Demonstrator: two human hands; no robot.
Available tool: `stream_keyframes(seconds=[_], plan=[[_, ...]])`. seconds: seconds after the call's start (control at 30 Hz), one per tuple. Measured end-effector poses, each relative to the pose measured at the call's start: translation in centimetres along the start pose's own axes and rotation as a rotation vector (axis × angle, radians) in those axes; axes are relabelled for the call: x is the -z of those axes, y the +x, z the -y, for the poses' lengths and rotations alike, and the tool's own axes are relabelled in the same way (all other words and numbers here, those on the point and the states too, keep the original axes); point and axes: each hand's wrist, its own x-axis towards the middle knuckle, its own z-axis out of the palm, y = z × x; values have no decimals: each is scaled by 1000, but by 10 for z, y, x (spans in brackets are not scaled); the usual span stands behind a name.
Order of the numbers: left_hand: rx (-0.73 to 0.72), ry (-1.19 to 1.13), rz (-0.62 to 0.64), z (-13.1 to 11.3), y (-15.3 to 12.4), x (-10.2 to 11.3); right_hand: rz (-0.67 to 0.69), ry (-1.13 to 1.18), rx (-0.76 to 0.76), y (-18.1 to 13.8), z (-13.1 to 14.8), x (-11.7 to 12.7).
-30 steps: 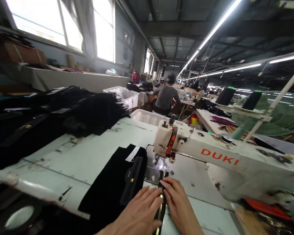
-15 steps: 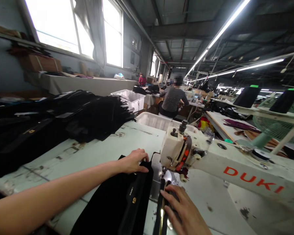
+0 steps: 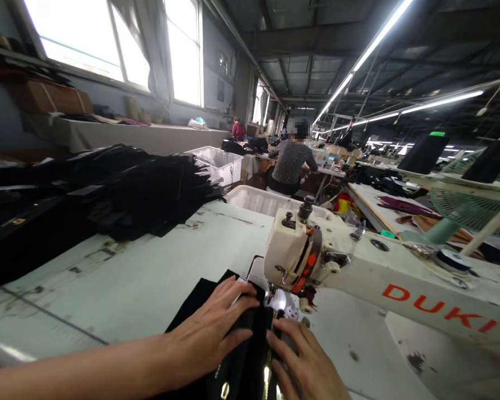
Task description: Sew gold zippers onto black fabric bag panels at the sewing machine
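A black fabric piece (image 3: 195, 303) lies on the machine table, with a gold zipper pull (image 3: 224, 390) on it. My left hand (image 3: 219, 319) presses on this fabric left of the needle area, fingers stretched and thumb apart. Close beside it runs a black zipper strip with shiny gold teeth (image 3: 266, 373), leading toward the needle. On that strip rests my right hand (image 3: 306, 355), its fingers spread and slightly bent; the underside of this hand is hidden. The sewing machine (image 3: 291, 255) stands just beyond both hands, its lamp lighting the needle plate.
A large heap of black pieces (image 3: 150, 189) covers the table's left part. White bins (image 3: 250, 197) stand behind the table. A seated person (image 3: 294, 166) works farther back. Thread cones (image 3: 424, 153) and a green fan (image 3: 462, 205) are on the right.
My left hand has moved closer to me and lies flatter on the fabric. The fabric has shifted right, up against the zipper strip. My right hand stays on the strip.
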Motion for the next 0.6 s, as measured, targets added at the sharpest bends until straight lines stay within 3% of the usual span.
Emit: stream_keyframes(seconds=[0.13, 0.6], plan=[[-111, 61, 81, -6, -22, -3, -106, -77, 53, 1, 4, -3], [-200, 237, 118, 2, -6, -17, -131, -185, 109, 1, 4, -3]])
